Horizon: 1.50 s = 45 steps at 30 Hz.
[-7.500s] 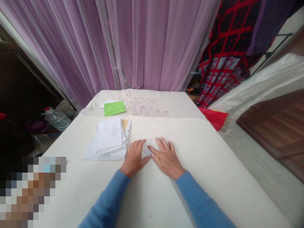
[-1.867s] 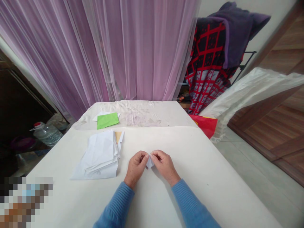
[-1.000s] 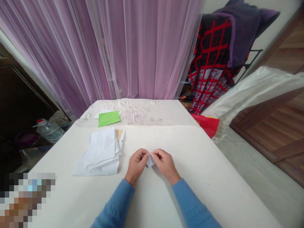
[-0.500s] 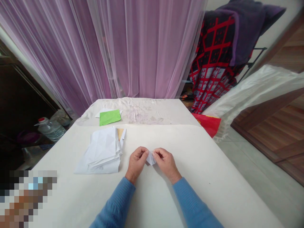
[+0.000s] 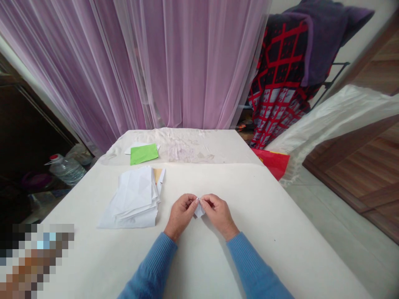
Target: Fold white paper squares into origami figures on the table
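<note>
Two bare hands meet near the middle of the table, with a small folded white paper pinched between them. The left hand is closed in a pinch, its fingertips on the paper's left side, and the right hand is curled the same way, its fingertips on the right side. The fingers hide most of the folds, and I cannot tell whether the paper touches the surface below. Both wrists end in ribbed blue sleeves. A white sheet covers the near part of the table, and on it, to the left of the hands and well apart from them, lies a loose stack of white paper with a tan paper edge showing behind it. Farther on, a bright green paper rests on a white paper on a creased, stained cloth. A sheer purple curtain hangs beyond the table, a red and black garment hangs to its right, a red bag sits just past the right edge, and a plastic bottle with a red cap stands off to the left.
</note>
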{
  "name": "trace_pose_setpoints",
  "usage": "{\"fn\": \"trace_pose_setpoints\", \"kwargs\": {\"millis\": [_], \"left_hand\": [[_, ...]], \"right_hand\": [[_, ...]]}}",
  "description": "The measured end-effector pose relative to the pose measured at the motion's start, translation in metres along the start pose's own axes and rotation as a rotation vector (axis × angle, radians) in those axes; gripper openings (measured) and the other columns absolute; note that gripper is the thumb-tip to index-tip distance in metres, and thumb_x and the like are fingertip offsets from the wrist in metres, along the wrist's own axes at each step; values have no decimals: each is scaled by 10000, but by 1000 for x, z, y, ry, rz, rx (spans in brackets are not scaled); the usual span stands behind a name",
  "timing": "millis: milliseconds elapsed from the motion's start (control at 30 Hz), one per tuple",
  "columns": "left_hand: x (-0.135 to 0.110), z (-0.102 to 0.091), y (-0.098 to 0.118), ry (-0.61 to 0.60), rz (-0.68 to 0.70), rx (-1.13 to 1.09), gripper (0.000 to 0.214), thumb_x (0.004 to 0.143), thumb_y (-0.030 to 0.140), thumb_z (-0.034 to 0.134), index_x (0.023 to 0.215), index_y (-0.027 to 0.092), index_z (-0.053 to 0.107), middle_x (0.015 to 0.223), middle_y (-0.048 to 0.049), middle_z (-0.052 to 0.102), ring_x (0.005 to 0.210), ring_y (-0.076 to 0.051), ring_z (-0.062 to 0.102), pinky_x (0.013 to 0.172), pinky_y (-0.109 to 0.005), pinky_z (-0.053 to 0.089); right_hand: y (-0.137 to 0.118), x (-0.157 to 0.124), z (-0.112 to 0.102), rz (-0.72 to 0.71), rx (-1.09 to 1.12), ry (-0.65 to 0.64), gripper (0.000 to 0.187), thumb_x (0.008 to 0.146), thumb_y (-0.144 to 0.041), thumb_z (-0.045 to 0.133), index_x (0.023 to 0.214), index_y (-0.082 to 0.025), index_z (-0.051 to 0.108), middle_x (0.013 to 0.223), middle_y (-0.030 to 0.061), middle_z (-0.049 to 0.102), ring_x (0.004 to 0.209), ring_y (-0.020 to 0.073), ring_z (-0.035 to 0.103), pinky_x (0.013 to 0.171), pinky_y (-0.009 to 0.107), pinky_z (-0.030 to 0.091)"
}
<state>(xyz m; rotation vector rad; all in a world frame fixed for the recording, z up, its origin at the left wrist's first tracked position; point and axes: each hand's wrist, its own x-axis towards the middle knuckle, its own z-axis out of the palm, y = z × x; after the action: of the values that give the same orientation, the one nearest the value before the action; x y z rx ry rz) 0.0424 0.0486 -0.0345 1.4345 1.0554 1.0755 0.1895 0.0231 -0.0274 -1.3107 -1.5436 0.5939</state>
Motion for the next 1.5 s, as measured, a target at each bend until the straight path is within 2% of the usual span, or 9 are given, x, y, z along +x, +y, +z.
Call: {"fn": "trace_pose_setpoints", "kwargs": {"millis": [133,333,567,900,1033,1167,1300,1400,1500], "left_hand": [[0,0,2,11,8,11,288,764,447,637,733,162,608,628,31,547,577,-93,492,535,-209,412],[0,-2,5,68,14,-25,268,780,431,622,741,167,592,622,38,535,582,-94,484,559,-211,409],[-1,-1,-2,152,105,177,206,868,403,505,815,205,529,632,58,480,579,-104,458,554,-212,366],[-2,-4,-1,268,128,367,202,914,387,416,832,221,497,706,14,613,641,-147,571,614,-250,406],[-2,-6,1,281,113,368,201,914,389,412,840,227,505,744,0,659,680,-162,604,640,-263,412],[-1,-8,1,349,100,419,192,887,399,430,820,234,503,628,36,582,598,-154,559,579,-250,367],[0,-12,-2,350,106,515,200,891,380,422,803,229,520,631,34,578,617,-155,568,590,-250,386],[1,-14,-4,340,126,625,187,886,336,439,792,222,553,711,-5,637,734,-187,602,687,-291,433],[2,-15,-3,347,178,732,127,850,251,483,779,216,582,915,-58,699,939,-235,602,862,-381,431]], "right_hand": [[-2,0,0,-7,-12,1,203,851,-307,519,730,-196,637,700,5,633,651,130,575,619,223,438],[-4,0,-1,17,-2,2,209,846,-319,515,727,-199,638,692,4,631,643,130,569,610,224,436],[0,-1,2,100,74,35,210,826,-348,542,731,-191,642,696,11,647,649,138,584,620,231,455],[3,0,3,146,140,102,240,843,-391,514,744,-193,607,665,3,622,622,134,566,603,235,459],[5,0,0,148,87,157,241,841,-396,512,755,-195,614,644,-4,615,589,126,548,569,226,437],[9,0,-3,174,22,222,243,836,-400,511,757,-199,621,638,-5,625,570,126,538,557,227,425],[14,0,-8,208,-113,272,244,837,-393,489,759,-206,625,671,6,656,591,140,557,575,237,418],[17,0,-11,171,-302,272,248,854,-363,463,756,-209,629,717,21,674,653,157,574,633,256,403],[17,0,-12,103,-504,245,233,865,-305,470,725,-201,624,714,36,661,715,177,565,689,279,366]]}}
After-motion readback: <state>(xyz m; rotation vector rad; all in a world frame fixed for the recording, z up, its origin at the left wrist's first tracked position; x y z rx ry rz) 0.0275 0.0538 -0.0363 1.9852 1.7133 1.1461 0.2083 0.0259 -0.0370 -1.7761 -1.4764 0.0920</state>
